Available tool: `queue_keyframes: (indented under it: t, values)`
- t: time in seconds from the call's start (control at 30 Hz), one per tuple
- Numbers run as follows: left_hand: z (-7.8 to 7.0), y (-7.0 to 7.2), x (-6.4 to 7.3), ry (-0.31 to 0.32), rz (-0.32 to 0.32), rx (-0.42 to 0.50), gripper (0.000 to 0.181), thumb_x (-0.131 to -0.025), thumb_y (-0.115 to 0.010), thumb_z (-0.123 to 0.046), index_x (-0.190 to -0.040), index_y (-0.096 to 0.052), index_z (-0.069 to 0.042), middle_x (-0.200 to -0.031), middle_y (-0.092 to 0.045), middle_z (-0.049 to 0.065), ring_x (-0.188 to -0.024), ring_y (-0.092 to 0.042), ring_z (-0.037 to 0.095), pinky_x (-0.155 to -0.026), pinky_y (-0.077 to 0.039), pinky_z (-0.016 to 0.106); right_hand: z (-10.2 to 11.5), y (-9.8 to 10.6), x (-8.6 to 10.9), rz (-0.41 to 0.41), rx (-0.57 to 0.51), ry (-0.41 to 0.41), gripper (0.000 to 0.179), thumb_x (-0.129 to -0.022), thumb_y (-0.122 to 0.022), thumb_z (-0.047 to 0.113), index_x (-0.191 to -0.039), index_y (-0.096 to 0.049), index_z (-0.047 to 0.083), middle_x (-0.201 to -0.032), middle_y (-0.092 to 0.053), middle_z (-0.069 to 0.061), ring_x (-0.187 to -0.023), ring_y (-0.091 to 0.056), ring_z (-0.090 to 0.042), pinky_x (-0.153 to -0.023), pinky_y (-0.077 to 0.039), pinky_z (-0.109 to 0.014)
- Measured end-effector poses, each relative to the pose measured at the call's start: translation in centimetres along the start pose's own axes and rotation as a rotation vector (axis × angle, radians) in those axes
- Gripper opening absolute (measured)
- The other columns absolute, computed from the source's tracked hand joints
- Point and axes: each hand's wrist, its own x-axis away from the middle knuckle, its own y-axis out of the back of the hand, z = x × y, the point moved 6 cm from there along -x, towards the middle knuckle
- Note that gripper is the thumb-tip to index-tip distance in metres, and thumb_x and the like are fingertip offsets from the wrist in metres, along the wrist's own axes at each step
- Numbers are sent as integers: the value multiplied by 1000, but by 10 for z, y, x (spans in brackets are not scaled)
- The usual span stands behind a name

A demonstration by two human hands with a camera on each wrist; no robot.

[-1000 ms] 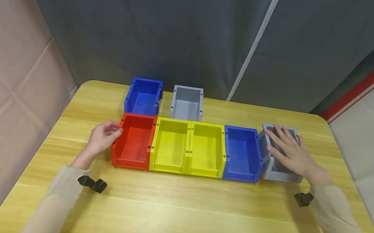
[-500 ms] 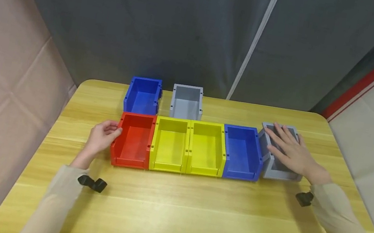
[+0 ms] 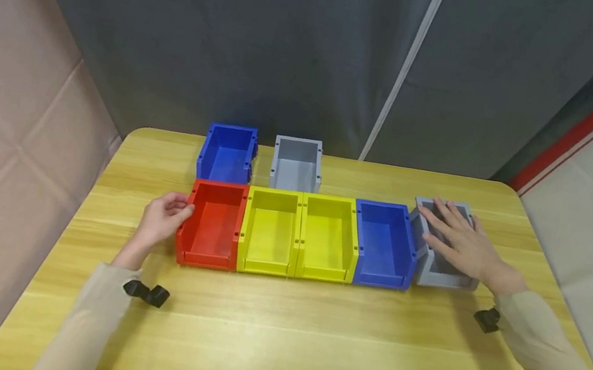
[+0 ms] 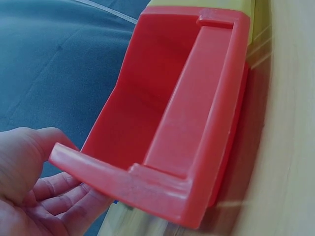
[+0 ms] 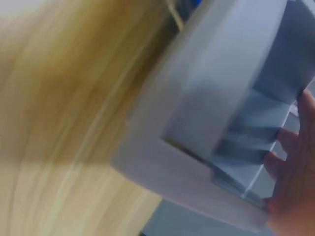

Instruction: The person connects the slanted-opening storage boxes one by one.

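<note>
Head view: left hand (image 3: 162, 218) pinches the red bin (image 3: 212, 223) at its left wall. On the right, right hand (image 3: 468, 250) spreads unclenched fingers over the angled gray bin (image 3: 445, 280)

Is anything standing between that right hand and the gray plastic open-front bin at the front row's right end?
Nothing visible is. The right hand lies over the open top of the gray plastic bin; the neighboring blue plastic bin sits to its left, outside that path.
</note>
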Motion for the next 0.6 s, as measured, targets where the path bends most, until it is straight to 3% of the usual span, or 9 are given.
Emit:
queue_keyframes:
  t: [0.27, 0.6]
  values:
    - [0, -1, 1, -16, -4, 7, 32, -93, -57, -12, -115, -55, 10, -111, -59, 29, -103, -59, 38, -86, -52, 32, -2, -6, 2, -38, 3, 7, 61, -97, -45, 42, -150, -16, 32, -157, -2, -4, -143, 2, -30, -102, 5, -70]
    - [0, 0, 0, -22, -11, -8, 32, -93, -57, -14, -115, -55, 9, -110, -59, 28, -103, -59, 37, -87, -51, 34, -2, -9, -2, -29, 26, 3, 61, -98, -43, 42, -151, -15, 31, -157, 1, -3, -143, 3, -30, -102, 5, -70]
